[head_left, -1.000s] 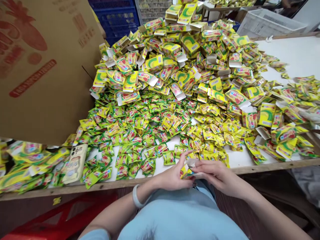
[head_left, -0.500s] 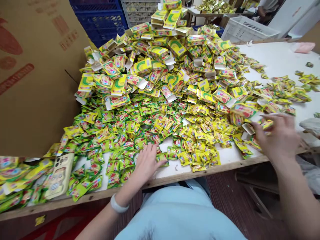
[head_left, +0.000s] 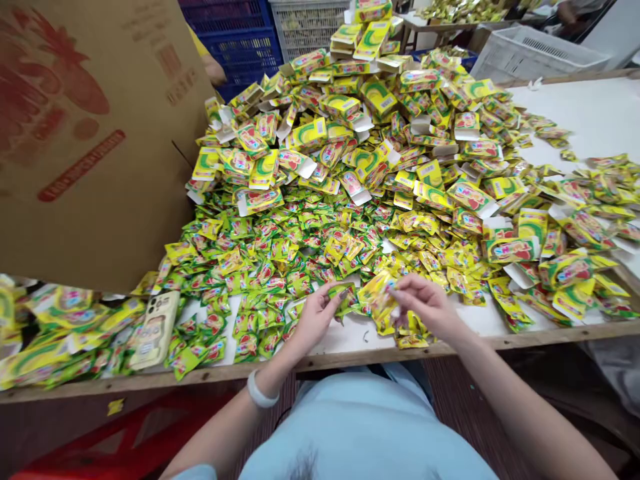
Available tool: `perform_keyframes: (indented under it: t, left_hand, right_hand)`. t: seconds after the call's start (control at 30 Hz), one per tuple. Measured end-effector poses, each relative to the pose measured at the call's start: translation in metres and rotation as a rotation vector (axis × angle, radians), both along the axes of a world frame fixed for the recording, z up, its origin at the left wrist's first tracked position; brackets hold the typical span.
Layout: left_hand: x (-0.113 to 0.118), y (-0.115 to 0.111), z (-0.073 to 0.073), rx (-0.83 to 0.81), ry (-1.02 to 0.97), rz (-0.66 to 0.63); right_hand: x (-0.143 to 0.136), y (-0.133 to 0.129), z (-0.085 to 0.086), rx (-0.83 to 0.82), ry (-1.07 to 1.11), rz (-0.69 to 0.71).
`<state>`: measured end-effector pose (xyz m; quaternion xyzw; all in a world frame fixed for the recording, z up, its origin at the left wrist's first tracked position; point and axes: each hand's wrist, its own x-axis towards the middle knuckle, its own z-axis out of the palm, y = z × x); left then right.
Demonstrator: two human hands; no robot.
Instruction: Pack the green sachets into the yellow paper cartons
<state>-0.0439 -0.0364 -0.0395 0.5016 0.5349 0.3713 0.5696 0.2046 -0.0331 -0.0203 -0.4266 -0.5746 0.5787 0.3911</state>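
Observation:
My left hand (head_left: 316, 317) is closed on a green candy packet (head_left: 346, 298) at the front of the white table. Just to its right, my right hand (head_left: 425, 303) has its fingers bent over yellow packets (head_left: 379, 293); blur hides whether it grips one. Green packets (head_left: 270, 267) spread out left of my hands, and yellow packets (head_left: 463, 257) lie to the right. Behind them rises a big heap of small yellow-green boxes (head_left: 310, 133), many with white flaps open. More boxes (head_left: 570, 270) lie right of my right hand.
A large cardboard box (head_left: 100, 153) stands at the left, with a phone (head_left: 156, 330) near it. Blue crates (head_left: 235, 47) and a white crate (head_left: 540, 53) are behind the table. Part of another person's hand (head_left: 214, 70) shows beside the cardboard box.
My right hand has moved left from the boxes to the yellow packets, near my left hand. My left hand has closed on a green packet. The view has shifted.

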Motion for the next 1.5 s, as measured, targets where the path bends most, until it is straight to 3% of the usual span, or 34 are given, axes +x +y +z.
perform_keyframes:
  t: [0.1, 0.23, 0.47, 0.53, 0.7, 0.8, 0.93, 1.0, 1.1, 1.23, 1.37, 1.5]
  left_hand:
    - [0.010, -0.003, 0.005, -0.044, -0.118, 0.001]
    - [0.016, -0.010, 0.011, -0.077, -0.184, 0.028]
    - [0.024, -0.024, 0.010, 0.161, -0.110, 0.002]
    - [0.025, -0.027, 0.013, 0.253, -0.043, -0.100]
    - [0.028, -0.034, 0.023, 0.440, 0.151, -0.345]
    - [0.028, -0.032, 0.023, 0.479, 0.248, -0.407]
    - [0.008, 0.001, 0.021, 0.545, 0.506, -0.340]
    - [-0.016, 0.039, 0.027, 0.560, 0.736, -0.200]
    - [-0.062, 0.105, 0.044, 0.546, 1.172, 0.112]
    - [-0.119, 0.164, 0.064, 0.525, 1.309, 0.318]
    - [-0.142, 0.176, 0.067, 0.594, 1.323, 0.327]
    - [-0.123, 0.157, 0.059, 0.779, 1.265, 0.259]
  right_hand:
    - [-0.044, -0.013, -0.006, -0.151, 0.186, 0.000]
    - [-0.069, -0.017, -0.022, -0.101, 0.172, -0.141]
    - [-0.044, -0.021, -0.031, 0.202, -0.134, -0.192]
    - [-0.033, -0.018, -0.035, 0.147, -0.070, -0.163]
    - [-0.032, -0.017, -0.043, -0.092, 0.015, 0.165]
    - [-0.037, -0.023, -0.043, -0.145, -0.017, 0.156]
    - [-0.027, -0.025, -0.050, -0.088, -0.136, 0.027]
    - [-0.016, -0.026, -0.057, -0.079, -0.184, -0.085]
    - [-0.001, -0.029, -0.066, -0.142, -0.139, -0.202]
    - [0.004, -0.038, -0.075, -0.243, -0.044, -0.197]
    - [-0.005, -0.041, -0.077, -0.256, 0.138, -0.245]
    - [-0.021, -0.027, -0.061, -0.368, 0.468, -0.285]
